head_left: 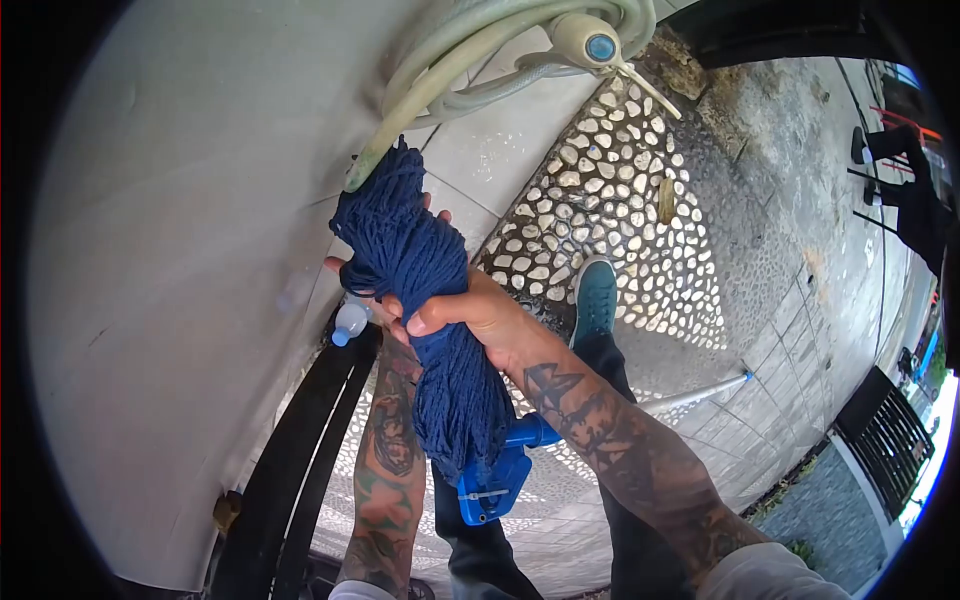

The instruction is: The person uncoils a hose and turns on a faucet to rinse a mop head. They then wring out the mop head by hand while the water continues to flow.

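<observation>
A dark blue string mop head (pixel 435 260) is bunched lengthwise in front of me. My right hand (pixel 465 315) wraps round its middle, thumb across the strands. From behind and below, my left hand (pixel 388 308) holds the same bundle; the strands hide most of it, with fingertips showing at both sides. The lower strands hang against a blue plastic mop clamp (pixel 495 487). A white pole (pixel 697 394) comes out from behind my right forearm and ends in a blue tip.
A pale coiled hose (pixel 425 75) lies at the top, its end touching the mop strands. At left are a capped plastic bottle (pixel 350 321) and black slats (pixel 295 470). White pebbles (pixel 610 180) are set in the ground near my shoe (pixel 595 300). Another person (pixel 905 190) is far right.
</observation>
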### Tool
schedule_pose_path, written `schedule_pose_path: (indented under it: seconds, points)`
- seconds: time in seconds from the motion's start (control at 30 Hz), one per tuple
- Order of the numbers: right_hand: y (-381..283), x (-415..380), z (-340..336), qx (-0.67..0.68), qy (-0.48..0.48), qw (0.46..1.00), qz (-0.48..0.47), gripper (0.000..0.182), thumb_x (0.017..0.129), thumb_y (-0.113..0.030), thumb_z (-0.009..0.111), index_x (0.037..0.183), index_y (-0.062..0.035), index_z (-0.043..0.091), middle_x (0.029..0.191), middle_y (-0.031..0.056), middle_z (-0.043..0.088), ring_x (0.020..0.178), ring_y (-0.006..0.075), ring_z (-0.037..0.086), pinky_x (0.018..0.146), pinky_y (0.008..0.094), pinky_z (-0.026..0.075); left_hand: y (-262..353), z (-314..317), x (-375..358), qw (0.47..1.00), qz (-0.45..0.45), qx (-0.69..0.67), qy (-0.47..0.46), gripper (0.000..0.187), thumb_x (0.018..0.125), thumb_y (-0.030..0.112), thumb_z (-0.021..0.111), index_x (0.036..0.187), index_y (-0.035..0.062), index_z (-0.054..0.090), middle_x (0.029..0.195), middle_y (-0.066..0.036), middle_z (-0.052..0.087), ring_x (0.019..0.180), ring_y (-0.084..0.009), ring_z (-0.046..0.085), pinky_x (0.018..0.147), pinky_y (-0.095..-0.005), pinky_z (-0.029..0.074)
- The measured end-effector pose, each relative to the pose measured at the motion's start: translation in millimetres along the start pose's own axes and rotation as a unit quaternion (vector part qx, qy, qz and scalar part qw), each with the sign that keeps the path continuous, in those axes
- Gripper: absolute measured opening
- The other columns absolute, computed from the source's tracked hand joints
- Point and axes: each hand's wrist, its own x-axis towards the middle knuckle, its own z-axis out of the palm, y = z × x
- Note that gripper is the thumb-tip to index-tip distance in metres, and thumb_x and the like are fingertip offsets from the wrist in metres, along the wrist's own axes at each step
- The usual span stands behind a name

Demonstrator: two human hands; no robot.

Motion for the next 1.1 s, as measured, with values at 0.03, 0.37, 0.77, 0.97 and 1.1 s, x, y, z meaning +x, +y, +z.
schedule_pose_path:
  seconds: [0.03,0.37,0.77,0.97,1.1]
  points:
    - [3.4,4.7,0.2,0.031,-0.035,0.999,-0.012,0.039,0.067,-0.005,0.072,0.104,0.0011,0.063,0.095,0.0065,0.063,0.086,0.0194,0.064,0.078,0.0317,0.053,1.1,7.3,-5.5,0.999,0.027,-0.025,-0.024,0.102,0.085,0.065,0.066,0.152,-0.0009,0.027,0.153,-0.027,0.039,0.147,-0.0366,0.033,0.119,-0.0652,0.025]
    - [27.0,-20.1,1.7,0.107,-0.09,0.99,-0.015,0.05,0.069,-0.012,0.076,0.113,0.0065,0.062,0.099,0.0124,0.068,0.08,0.0218,0.068,0.075,0.0326,0.056,12.7,-2.8,-28.7,0.984,0.132,-0.044,-0.112,0.123,0.063,0.059,0.089,0.151,-0.0014,0.029,0.149,-0.022,0.041,0.137,-0.0341,0.044,0.117,-0.0593,0.032]
    - [40.1,-84.7,-10.3,0.006,-0.114,0.98,0.165,0.127,0.053,-0.051,0.098,0.149,0.0061,0.037,0.129,0.0161,0.061,0.119,0.023,0.06,0.099,0.0331,0.049,78.2,37.9,-47.6,0.993,0.068,0.089,-0.042,0.096,0.077,0.052,0.082,0.146,-0.0018,0.042,0.133,-0.019,0.056,0.12,-0.0329,0.058,0.11,-0.0584,0.043]
    - [12.7,-68.4,39.5,0.032,-0.113,0.98,0.158,0.101,0.058,-0.032,0.098,0.137,0.0054,0.048,0.115,0.0145,0.066,0.102,0.0237,0.066,0.09,0.0358,0.053,100.5,66.1,-55.4,0.968,0.04,0.203,0.143,0.084,0.078,0.038,0.079,0.144,-0.0014,0.046,0.131,-0.02,0.06,0.114,-0.0331,0.063,0.101,-0.0519,0.053]
    - [25.9,-65.9,54.8,-0.131,-0.014,0.987,0.091,0.066,0.065,-0.019,0.091,0.118,0.0051,0.06,0.102,0.0126,0.069,0.09,0.0234,0.067,0.085,0.0358,0.053,105.6,109.7,-48.6,0.923,-0.063,0.258,0.278,0.062,0.082,0.02,0.075,0.137,-0.0005,0.055,0.121,-0.018,0.067,0.1,-0.0281,0.07,0.087,-0.0417,0.061]
